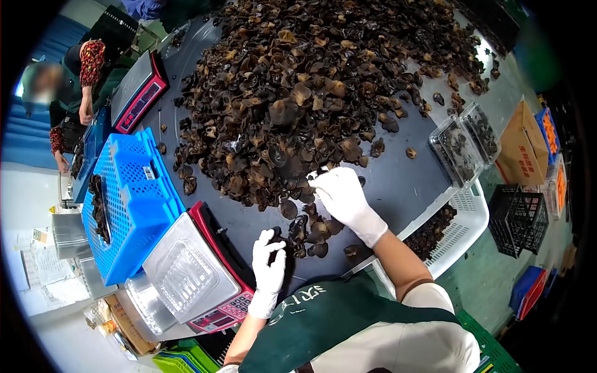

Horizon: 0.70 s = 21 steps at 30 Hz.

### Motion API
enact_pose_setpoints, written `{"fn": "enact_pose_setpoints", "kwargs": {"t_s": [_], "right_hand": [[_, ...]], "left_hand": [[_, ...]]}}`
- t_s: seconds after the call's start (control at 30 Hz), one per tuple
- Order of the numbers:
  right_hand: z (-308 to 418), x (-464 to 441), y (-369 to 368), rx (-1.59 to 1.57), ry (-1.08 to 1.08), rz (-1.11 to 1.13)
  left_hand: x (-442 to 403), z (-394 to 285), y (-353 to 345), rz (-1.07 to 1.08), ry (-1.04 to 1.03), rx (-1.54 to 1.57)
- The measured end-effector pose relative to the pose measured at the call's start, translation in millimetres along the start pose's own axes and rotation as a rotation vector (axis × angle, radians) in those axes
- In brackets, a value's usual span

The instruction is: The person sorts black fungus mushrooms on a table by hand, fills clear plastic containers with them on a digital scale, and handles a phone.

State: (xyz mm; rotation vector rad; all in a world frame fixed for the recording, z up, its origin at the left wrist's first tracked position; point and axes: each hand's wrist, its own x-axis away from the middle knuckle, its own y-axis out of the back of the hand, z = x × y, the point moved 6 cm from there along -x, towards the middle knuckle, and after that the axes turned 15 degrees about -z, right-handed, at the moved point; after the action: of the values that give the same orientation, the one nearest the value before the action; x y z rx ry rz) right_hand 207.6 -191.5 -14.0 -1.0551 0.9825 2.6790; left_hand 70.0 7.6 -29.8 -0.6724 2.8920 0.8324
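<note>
A large heap of dark brown, ear-shaped fungus pieces (286,93) covers much of the grey table (410,146). My right hand (341,194), in a white glove, is at the heap's near edge with its fingers pinched together; what they hold, if anything, is too small to name. My left hand (269,264), also gloved in white, is over the table to the left of a small group of loose pieces (317,233). Its fingers are partly curled and apart, with nothing visible held in them.
Left are a scale with a clear tray (186,270), a blue basket (134,186) and another scale (140,93). Right are an open clear box (457,149), a white basket (476,217), a carton (521,146) and black crates (519,217). A co-worker (78,87) is at upper left.
</note>
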Motion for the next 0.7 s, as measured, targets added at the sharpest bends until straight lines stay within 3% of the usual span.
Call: {"fn": "enact_pose_setpoints", "kwargs": {"t_s": [0.07,0.17,0.2,0.27,0.47,0.57,0.67,0.7], "right_hand": [[-5,-3,-17,0.018,-0.004,0.006],[-8,2,-44,0.401,0.115,0.252],[-10,1,-44,0.399,0.120,0.254],[-22,3,-38,0.240,0.009,0.290],[-10,-5,-26,0.176,0.093,0.178],[-12,-6,-31,0.182,0.070,0.322],[-17,-5,-30,0.205,0.025,0.281],[-15,-8,-21,0.132,0.033,0.152]], "left_hand": [[-4,2,10,-0.050,0.160,-0.014],[-4,25,19,-0.112,0.230,0.073],[2,40,16,-0.153,0.424,0.294],[6,51,16,-0.139,0.562,0.320],[11,69,10,-0.132,0.615,0.294],[6,63,11,-0.165,0.637,0.324],[3,56,14,-0.200,0.664,0.336],[2,55,15,-0.201,0.657,0.336]]}}
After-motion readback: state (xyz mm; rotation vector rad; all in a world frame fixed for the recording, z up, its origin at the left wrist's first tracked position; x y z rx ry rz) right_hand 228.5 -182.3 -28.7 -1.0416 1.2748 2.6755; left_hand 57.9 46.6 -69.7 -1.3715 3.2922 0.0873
